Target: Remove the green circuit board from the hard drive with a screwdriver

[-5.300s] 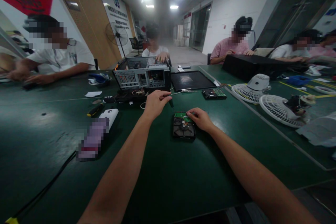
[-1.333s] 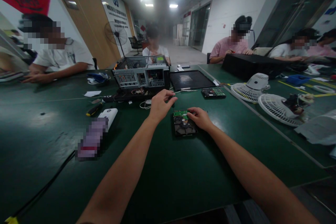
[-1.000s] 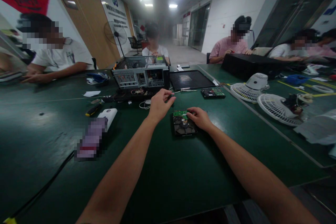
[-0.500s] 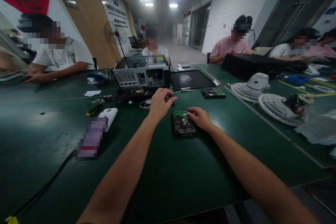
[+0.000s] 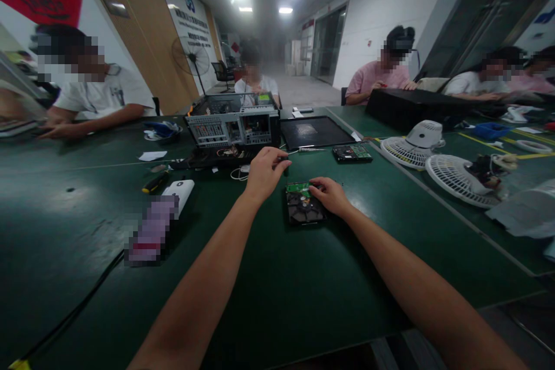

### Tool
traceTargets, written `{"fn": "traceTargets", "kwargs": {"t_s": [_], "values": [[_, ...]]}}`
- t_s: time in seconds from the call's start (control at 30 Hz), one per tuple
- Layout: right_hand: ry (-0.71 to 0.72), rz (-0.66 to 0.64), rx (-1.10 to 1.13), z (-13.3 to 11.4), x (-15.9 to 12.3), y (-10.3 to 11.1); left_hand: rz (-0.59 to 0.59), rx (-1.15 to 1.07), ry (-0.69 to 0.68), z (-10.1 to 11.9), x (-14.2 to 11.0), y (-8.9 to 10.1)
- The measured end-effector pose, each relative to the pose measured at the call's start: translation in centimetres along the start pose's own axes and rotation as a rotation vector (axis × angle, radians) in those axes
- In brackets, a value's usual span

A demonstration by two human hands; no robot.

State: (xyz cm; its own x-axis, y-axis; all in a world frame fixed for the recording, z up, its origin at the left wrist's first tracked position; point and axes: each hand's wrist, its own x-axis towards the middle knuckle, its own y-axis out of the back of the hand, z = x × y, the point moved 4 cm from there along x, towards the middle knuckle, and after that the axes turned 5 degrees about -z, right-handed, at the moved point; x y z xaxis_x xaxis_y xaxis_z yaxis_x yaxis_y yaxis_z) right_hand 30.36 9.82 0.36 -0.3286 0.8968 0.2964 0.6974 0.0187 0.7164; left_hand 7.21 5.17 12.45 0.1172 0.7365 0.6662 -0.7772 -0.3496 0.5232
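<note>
A hard drive [image 5: 304, 211] lies on the green table with its circuit board facing up. My right hand [image 5: 332, 195] is closed over its right side, fingertips on the green board. Just up and left of the drive, my left hand [image 5: 266, 170] is raised with thumb and fingers pinched. Something small and dark shows at those fingertips, too unclear to name. A second hard drive [image 5: 352, 154] lies farther back on the right. Behind my left hand stands an opened computer case [image 5: 234, 130].
A black panel [image 5: 318, 130] lies beside the case, with a thin screwdriver-like tool [image 5: 310, 149] before it. On the left are a yellow-black screwdriver [image 5: 155, 182] and a white power strip [image 5: 184, 189]. White fan parts [image 5: 410, 147] stand right. Several people sit around the tables.
My left fingers have shifted slightly, and a bit more of the dark thing shows below them. The right hand and the hard drive have stayed in place.
</note>
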Motion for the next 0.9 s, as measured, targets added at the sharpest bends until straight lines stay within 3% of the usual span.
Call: {"fn": "traceTargets", "kwargs": {"t_s": [0.23,0.57,0.9], "values": [[-0.002,0.006,-0.009,-0.2,-0.1,0.1,0.020,0.099,0.010,-0.7,-0.1,0.2],[-0.005,0.005,0.004,-0.1,-0.1,0.1,-0.001,-0.074,0.052,-0.5,-0.1,-0.5],[-0.008,0.009,-0.018,-0.2,-0.1,0.1,-0.003,-0.095,0.081,-1.2,-0.3,-0.9]]}}
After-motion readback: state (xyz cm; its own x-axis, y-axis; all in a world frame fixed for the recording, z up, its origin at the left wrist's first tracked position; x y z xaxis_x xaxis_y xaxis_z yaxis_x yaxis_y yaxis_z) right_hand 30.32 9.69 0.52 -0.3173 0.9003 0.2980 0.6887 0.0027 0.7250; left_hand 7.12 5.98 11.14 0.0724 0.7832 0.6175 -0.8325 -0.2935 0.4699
